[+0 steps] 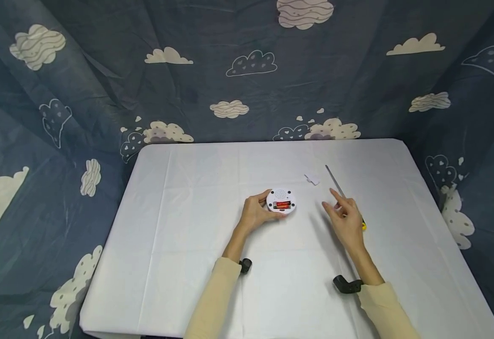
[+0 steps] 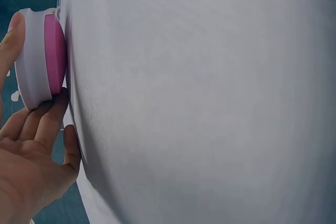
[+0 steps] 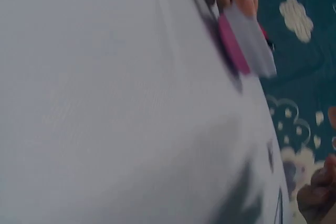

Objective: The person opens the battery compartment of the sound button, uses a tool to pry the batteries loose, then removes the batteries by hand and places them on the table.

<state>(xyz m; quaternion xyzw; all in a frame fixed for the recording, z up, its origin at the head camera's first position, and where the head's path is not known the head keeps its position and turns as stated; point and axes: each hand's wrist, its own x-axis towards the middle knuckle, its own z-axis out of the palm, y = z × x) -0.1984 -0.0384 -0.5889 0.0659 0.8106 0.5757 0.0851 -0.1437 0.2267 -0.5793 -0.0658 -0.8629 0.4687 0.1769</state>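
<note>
A round white device (image 1: pixel 281 194) has a speaker grille and an uncovered compartment with red batteries (image 1: pixel 282 205) in it. My left hand (image 1: pixel 256 212) grips it by the rim, thumb on one side and fingers on the other. In the left wrist view, the device (image 2: pixel 34 59) shows a pink underside close to the table. My right hand (image 1: pixel 345 221) is raised over the table with thumb and index finger apart, pinching nothing that I can see. A screwdriver (image 1: pixel 335 180) lies partly hidden behind that hand, its yellow handle end (image 1: pixel 363 226) showing.
A small white battery cover (image 1: pixel 312 179) lies on the white tabletop (image 1: pixel 196 202), beyond the device and left of the screwdriver tip. Dark blue cloud-print fabric (image 1: pixel 247 94) hangs behind and beside the table.
</note>
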